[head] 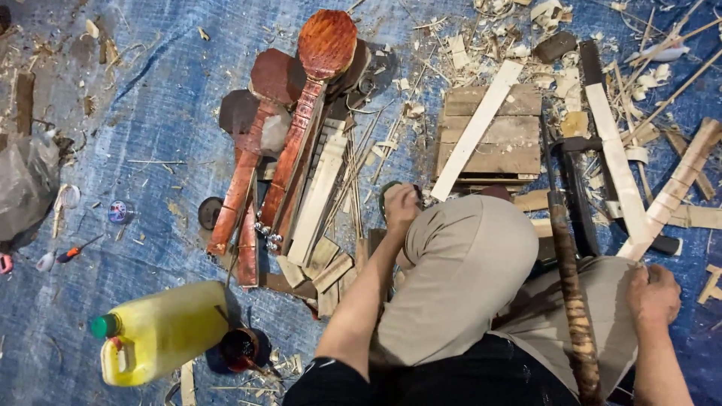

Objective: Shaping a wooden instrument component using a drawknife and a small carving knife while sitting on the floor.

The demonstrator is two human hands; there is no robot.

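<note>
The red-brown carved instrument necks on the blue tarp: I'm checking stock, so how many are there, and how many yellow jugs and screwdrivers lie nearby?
Red-brown carved necks with rounded heads: 3, the tallest, the middle one, the darkest one partly hidden
Yellow jug with green cap: 1
Small orange-handled screwdriver: 1
Total: 5

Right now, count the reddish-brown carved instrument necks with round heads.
3: tallest neck on top, middle neck left of it, darkest neck farthest left. More may hide beneath.
</note>
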